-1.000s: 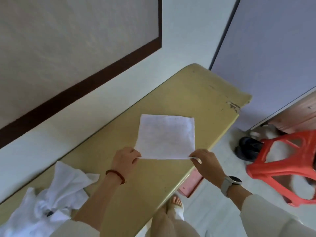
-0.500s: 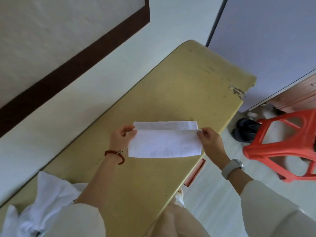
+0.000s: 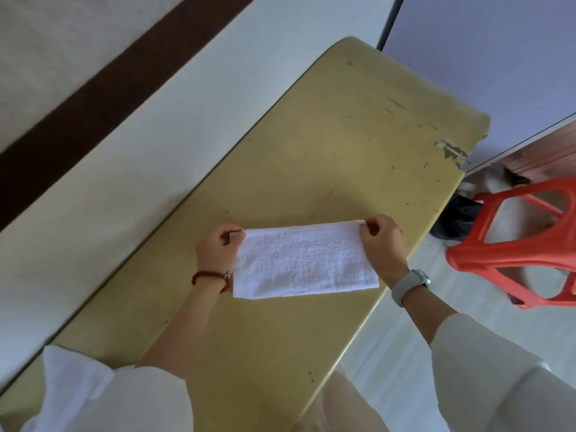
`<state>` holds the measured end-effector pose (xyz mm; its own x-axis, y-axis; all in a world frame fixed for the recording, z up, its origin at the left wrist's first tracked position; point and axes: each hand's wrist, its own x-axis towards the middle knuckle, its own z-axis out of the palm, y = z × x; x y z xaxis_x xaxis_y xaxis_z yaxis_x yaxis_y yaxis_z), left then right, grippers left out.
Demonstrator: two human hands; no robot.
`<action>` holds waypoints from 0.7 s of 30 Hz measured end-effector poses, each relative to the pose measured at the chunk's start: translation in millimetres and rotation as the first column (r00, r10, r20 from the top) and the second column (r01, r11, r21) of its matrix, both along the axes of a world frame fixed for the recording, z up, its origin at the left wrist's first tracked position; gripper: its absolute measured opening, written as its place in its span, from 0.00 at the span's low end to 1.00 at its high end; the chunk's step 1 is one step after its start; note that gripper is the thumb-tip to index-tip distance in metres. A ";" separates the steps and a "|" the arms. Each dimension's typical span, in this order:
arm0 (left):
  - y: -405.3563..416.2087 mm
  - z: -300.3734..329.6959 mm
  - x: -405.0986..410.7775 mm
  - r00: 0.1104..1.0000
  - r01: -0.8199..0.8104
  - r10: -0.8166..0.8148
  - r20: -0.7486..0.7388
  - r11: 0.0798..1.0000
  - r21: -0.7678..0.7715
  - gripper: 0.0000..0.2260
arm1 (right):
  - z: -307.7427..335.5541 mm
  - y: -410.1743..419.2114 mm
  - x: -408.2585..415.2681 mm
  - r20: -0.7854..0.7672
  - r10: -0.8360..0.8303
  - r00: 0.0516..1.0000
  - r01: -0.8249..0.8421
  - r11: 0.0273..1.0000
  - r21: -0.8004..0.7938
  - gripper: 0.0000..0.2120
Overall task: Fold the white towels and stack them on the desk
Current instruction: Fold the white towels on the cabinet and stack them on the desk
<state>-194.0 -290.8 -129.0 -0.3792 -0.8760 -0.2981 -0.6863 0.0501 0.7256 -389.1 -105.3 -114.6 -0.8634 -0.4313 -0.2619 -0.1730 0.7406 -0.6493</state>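
The yellow desk (image 3: 311, 157) ran away from the person along the wall, and everything else was best placed against it: a red plastic stool (image 3: 511, 244) stood on the floor off its right edge, and a heap of unfolded white cloth (image 3: 71, 381) lay at its near left end, partly hidden by the left sleeve. The white towel (image 3: 304, 260) lay flat on the desk's middle, close to the right edge, folded into a long band whose long axis ran crosswise to the desk, from one hand to the other. The left hand (image 3: 218, 247) sat at the band's left short end, thumb and fingers curled and pinching the far left corner; the right hand (image 3: 383, 244) mirrored it at the right short end, pinching the far right corner. So the cloth lay between the two hands, each equally near its own end, and neither nearer the middle. Judging from that, the next fold would most likely bring one short end across to meet the other, halving the long axis; the doubled edges under the fingers could slip apart if the pinch loosened midway
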 end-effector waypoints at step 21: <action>-6.0 -0.1 -12.1 0.958 0.088 -0.058 0.282 0.991 -0.096 0.13 | -0.7 -1.6 -4.9 -0.128 0.115 0.985 -0.106 0.992 0.074 0.11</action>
<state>-206.1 -296.8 -129.1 -0.3584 -0.8815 -0.3074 -0.8518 0.1740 0.4941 -394.0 -106.9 -115.2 -0.8403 -0.5111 -0.1807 -0.3365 0.7532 -0.5651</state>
